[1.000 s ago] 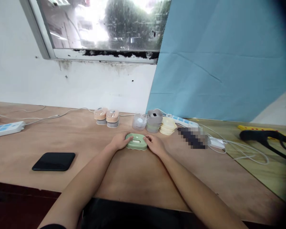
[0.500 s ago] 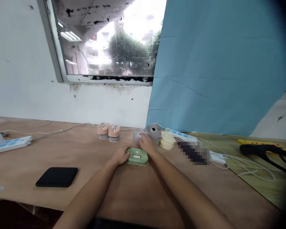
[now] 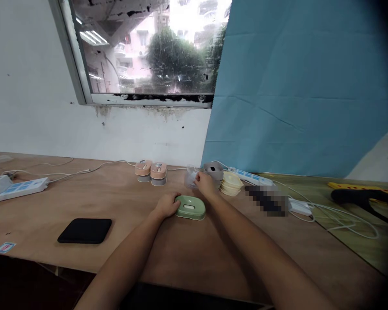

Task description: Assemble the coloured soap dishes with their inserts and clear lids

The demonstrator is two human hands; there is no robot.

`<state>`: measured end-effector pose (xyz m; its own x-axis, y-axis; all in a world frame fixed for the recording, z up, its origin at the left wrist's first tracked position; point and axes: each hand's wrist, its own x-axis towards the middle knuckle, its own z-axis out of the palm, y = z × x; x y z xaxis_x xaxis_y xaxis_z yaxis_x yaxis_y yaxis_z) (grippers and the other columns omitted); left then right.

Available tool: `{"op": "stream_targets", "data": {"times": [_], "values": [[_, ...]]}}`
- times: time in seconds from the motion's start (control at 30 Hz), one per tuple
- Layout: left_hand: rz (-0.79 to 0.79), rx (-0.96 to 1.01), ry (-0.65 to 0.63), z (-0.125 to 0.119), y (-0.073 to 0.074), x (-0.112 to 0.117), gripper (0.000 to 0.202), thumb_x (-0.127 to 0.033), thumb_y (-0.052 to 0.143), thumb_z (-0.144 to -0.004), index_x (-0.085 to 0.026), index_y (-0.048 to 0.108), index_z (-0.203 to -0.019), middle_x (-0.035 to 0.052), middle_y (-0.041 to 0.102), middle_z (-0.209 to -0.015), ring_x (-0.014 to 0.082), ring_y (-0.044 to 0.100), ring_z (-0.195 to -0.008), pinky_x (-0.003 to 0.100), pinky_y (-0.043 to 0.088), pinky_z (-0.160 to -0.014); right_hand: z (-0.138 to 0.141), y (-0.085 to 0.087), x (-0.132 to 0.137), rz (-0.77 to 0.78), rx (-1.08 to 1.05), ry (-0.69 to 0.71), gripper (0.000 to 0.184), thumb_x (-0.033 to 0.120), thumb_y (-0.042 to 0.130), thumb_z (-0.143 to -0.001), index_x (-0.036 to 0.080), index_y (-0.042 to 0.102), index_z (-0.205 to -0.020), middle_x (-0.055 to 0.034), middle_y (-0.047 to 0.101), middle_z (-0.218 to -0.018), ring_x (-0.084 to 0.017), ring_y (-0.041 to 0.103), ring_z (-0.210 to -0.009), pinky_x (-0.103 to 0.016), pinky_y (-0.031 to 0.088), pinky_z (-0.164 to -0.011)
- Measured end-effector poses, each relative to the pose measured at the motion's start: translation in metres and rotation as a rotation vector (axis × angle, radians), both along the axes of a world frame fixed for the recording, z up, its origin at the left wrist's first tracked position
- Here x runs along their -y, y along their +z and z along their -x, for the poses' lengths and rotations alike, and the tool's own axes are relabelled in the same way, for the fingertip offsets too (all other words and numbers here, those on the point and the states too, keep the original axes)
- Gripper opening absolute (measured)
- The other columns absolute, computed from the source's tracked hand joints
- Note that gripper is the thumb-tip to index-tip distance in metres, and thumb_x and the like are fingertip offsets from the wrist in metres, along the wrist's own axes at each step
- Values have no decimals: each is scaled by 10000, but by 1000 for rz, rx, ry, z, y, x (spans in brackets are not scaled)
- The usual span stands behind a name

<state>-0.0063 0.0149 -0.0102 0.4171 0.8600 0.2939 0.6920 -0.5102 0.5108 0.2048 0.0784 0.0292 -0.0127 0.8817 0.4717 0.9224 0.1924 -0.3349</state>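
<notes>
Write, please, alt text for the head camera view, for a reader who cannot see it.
A person's left hand holds a light green, rounded plastic piece on a brown wooden table; the right hand touches a clear plastic item behind it. Nearby stand two peach-and-grey rounded containers and a pale yellow plastic stack.

A flat black object (image 3: 84, 230) lay on the surface (image 3: 126, 202), with a small sticker (image 3: 5, 247) and a white power strip (image 3: 29, 188) to its left; a blue sheet (image 3: 297, 86) hung beside the window (image 3: 132, 64).
</notes>
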Motion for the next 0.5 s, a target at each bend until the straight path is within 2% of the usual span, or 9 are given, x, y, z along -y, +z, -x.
{"op": "stream_targets", "data": {"times": [0.13, 0.27, 0.37, 0.43, 0.5], "values": [[-2, 7, 11, 0, 1, 0, 405, -218, 466, -800, -193, 623, -1173, 66, 671, -1166, 235, 622, -1041, 343, 475, -915, -4, 9, 6, -66, -42, 13, 151, 280, 658, -756, 187, 546, -717, -16, 604, -763, -150, 514, -709, -248, 340, -642], [-10, 25, 83, 2, -4, -2, 376, -224, 456, -821, -210, 627, -1156, 65, 676, -1146, 243, 620, -1036, 359, 473, -899, -2, 12, 23, -224, -178, 47, 261, 436, 594, -806, 202, 507, -727, -23, 577, -750, -166, 508, -722, -273, 376, -680], [15, 64, 161, 2, -8, -6, 352, -236, 456, -841, -213, 625, -1148, 74, 673, -1139, 246, 614, -1051, 367, 467, -904, 0, 2, 46, -257, -359, 128, 322, 515, 569, -810, 210, 492, -741, -9, 561, -736, -158, 515, -696, -284, 413, -685], [19, 137, 205, 1, -10, -8, 365, -286, 476, -855, -192, 592, -1189, 92, 664, -1137, 242, 615, -1037, 369, 470, -903, 1, -10, 62, -217, -544, 197, 325, 531, 570, -808, 214, 498, -789, 0, 559, -728, -147, 526, -664, -275, 433, -646], [-10, 245, 223, 1, -10, -10, 485, -362, 519, -852, -157, 500, -1292, 115, 638, -1166, 235, 617, -1006, 368, 482, -887, 0, -22, 74, -139, -752, 279, 342, 549, 579, -799, 219, 493, -833, 14, 555, -703, -133, 536, -612, -264, 447, -592]]}}
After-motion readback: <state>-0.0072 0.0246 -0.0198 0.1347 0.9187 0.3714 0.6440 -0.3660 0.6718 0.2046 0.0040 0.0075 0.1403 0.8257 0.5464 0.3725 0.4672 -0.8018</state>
